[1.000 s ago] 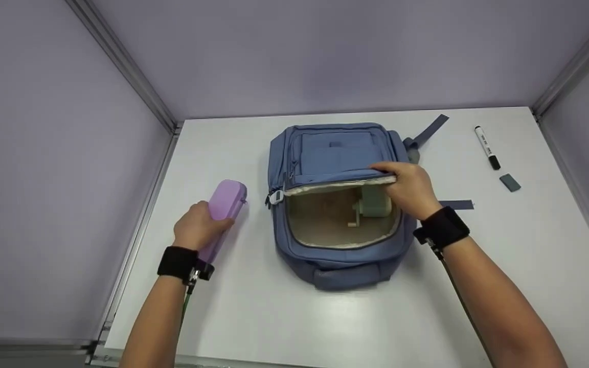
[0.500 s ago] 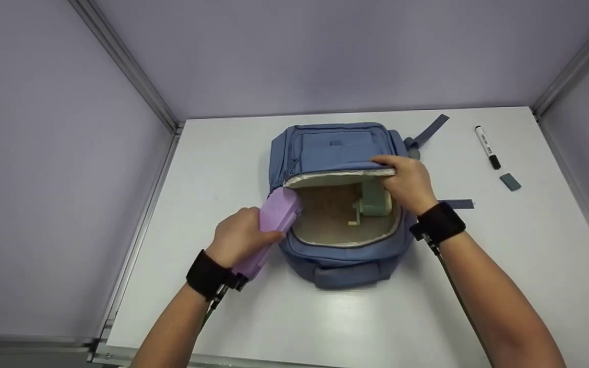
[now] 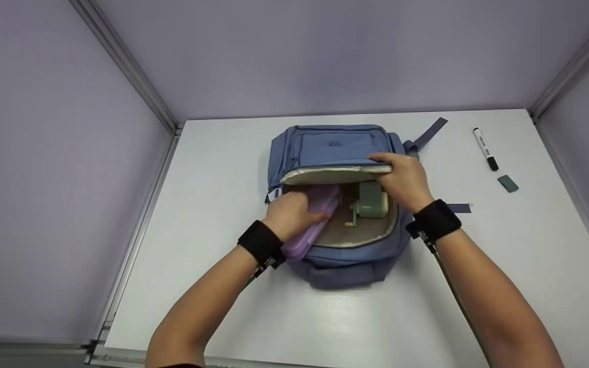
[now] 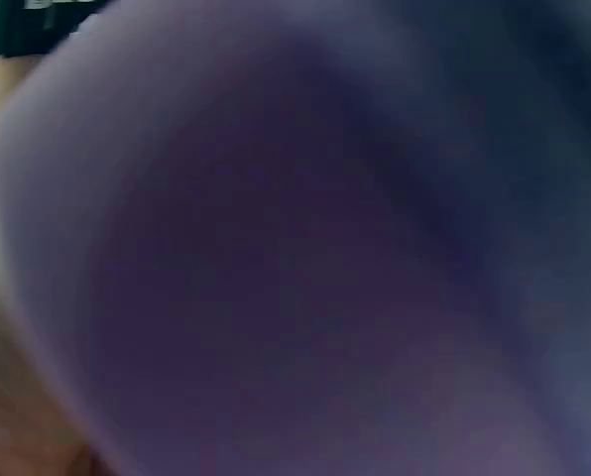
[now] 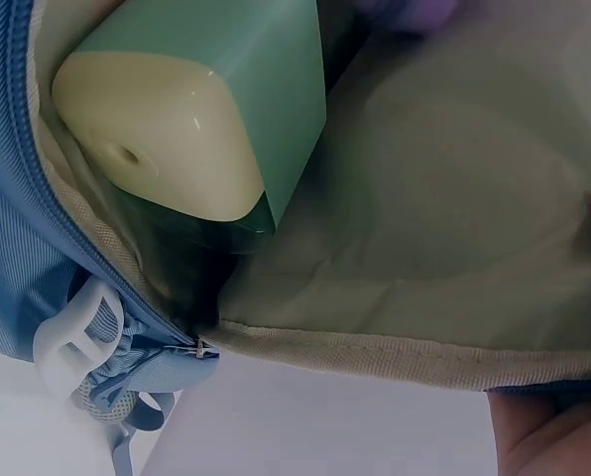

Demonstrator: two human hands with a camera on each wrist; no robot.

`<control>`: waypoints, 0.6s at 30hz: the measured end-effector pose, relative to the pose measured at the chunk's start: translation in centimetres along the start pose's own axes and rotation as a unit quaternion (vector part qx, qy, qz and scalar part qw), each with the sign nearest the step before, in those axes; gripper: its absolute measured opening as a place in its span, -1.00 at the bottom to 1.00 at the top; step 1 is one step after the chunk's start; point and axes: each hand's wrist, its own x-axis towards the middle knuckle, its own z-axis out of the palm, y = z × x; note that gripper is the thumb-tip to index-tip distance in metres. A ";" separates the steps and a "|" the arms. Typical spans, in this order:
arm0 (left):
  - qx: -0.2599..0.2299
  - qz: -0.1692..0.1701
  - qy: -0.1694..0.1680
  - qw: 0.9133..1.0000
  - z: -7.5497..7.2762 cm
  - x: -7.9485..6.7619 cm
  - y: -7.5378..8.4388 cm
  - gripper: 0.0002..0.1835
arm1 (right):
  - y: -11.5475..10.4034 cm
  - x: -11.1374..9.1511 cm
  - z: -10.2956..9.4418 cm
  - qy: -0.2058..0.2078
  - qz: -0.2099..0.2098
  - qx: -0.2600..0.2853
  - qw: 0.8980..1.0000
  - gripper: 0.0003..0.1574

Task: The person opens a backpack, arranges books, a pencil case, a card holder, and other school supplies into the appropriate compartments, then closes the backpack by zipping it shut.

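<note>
A blue backpack [image 3: 335, 148] lies on the white table, its main compartment unzipped. My left hand [image 3: 290, 214] grips a purple pencil case [image 3: 304, 239] slantwise, its far end inside the opening and its near end over the bag's lower left rim. Blurred, the pencil case [image 4: 226, 248] fills most of the left wrist view. With my right hand [image 3: 404, 181] I pinch the flap's edge at the right and hold it up. Inside, at the right, sits a green crank pencil sharpener [image 3: 371, 200]; in the right wrist view the sharpener [image 5: 167, 129] shows its cream end.
To the right on the table lie a white marker [image 3: 485, 148] with black ends and a small dark grey-green block [image 3: 507, 183]. Backpack straps [image 3: 430, 134] stick out on the bag's right side. Grey panels [image 3: 325, 56] enclose the table at the back and sides.
My left hand has carried the pencil case rightward from the table beside the backpack into its opening. My right hand has raised the flap a little, widening the opening.
</note>
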 end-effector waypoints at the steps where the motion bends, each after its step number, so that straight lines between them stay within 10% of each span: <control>1: 0.009 0.001 0.007 1.000 0.3 0.3 0.1 -0.39 | 0.0 0.0 0.0 -0.001 -0.001 0.000 1.000 -0.60; 11: 0.022 -0.002 -0.029 0.999 -0.2 -1.4 0.5 -0.38 | 0.2 -0.1 0.2 -0.009 -0.001 0.000 1.000 -0.61; 18: 0.010 -0.002 -0.068 0.998 -0.3 -4.9 0.5 0.17 | 0.3 -0.3 0.3 -0.013 -0.003 -0.004 1.000 -0.60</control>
